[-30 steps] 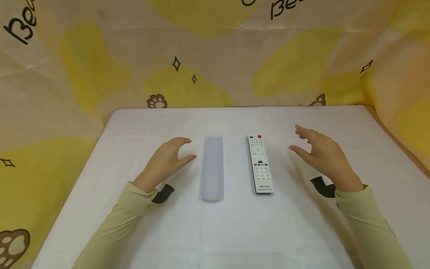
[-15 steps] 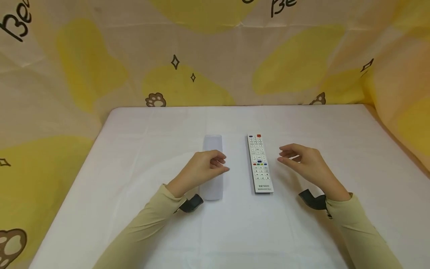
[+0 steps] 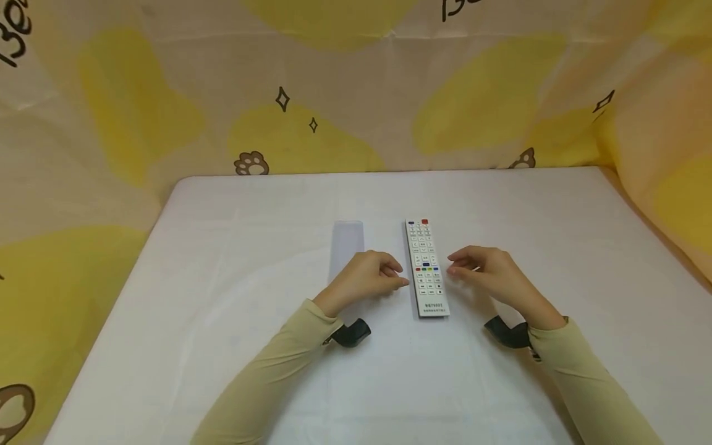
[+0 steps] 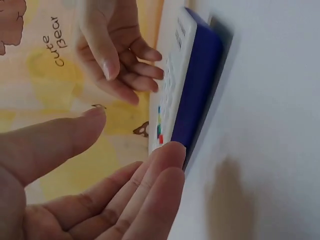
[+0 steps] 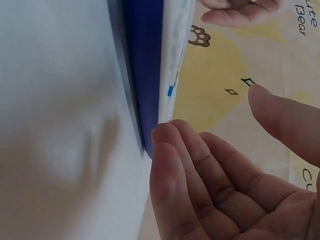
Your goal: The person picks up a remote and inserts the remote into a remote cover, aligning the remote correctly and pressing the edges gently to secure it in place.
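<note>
A white remote control (image 3: 427,272) with a dark blue underside lies face up on the white table, its buttons in rows with a coloured strip across the middle. My left hand (image 3: 364,278) hovers just left of it, thumb and fingers apart and holding nothing. On the other side my right hand (image 3: 484,272) is close to the remote's right edge, fingers loosely bent and nothing between them. In both wrist views the fingertips overlap the remote's side (image 4: 197,85). A translucent remote cover (image 3: 346,244) lies to the left, its near part hidden behind my left hand and wrist.
The white tabletop (image 3: 222,259) stretches to a rounded back edge. Behind it and at the sides hangs a yellow and cream cloth (image 3: 473,93) with paw prints. A black strap piece (image 3: 353,334) juts from under each wrist.
My left hand has moved right, across the translucent cover, to the remote's left side. My right hand has come left and nearer, its fingers drawing closer together. The remote and cover stay put.
</note>
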Demonstrator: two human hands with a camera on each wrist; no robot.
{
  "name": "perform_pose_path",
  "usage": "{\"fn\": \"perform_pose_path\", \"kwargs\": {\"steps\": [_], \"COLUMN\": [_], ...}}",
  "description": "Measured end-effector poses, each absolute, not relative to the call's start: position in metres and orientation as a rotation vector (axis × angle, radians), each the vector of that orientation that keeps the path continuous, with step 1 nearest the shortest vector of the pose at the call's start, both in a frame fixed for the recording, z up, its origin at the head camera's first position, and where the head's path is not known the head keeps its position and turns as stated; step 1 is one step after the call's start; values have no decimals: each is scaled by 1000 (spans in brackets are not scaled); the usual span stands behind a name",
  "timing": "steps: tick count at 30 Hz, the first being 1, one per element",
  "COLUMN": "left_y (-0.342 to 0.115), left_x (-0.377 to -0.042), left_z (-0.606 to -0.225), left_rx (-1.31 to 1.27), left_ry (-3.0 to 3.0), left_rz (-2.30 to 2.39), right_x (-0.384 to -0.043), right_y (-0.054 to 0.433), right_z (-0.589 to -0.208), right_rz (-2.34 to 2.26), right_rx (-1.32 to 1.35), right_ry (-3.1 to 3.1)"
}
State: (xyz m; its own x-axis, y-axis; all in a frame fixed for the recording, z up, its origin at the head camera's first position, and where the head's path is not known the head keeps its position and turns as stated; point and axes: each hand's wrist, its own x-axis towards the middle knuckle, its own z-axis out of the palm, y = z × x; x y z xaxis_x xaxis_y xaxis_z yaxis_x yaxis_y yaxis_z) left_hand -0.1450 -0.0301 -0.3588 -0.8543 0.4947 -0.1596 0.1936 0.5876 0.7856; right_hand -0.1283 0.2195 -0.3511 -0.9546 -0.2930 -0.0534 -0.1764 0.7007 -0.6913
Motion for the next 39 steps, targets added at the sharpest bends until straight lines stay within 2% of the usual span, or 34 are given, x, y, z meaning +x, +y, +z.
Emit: {"fn": "perform_pose_path", "kwargs": {"steps": [15, 39], "left_y": [-12, -6], "left_x": [-141, -138], "left_z": [-376, -383], "left_rx": [421, 402], "left_ry": [2174, 2136], "left_rz": [1366, 1406], "right_x": [-134, -125], "right_y": [215, 207], "right_z": [-368, -377], "right_rz": [-1220, -1442], "right_rx": [-239, -101], "right_ry": [2555, 2333]}}
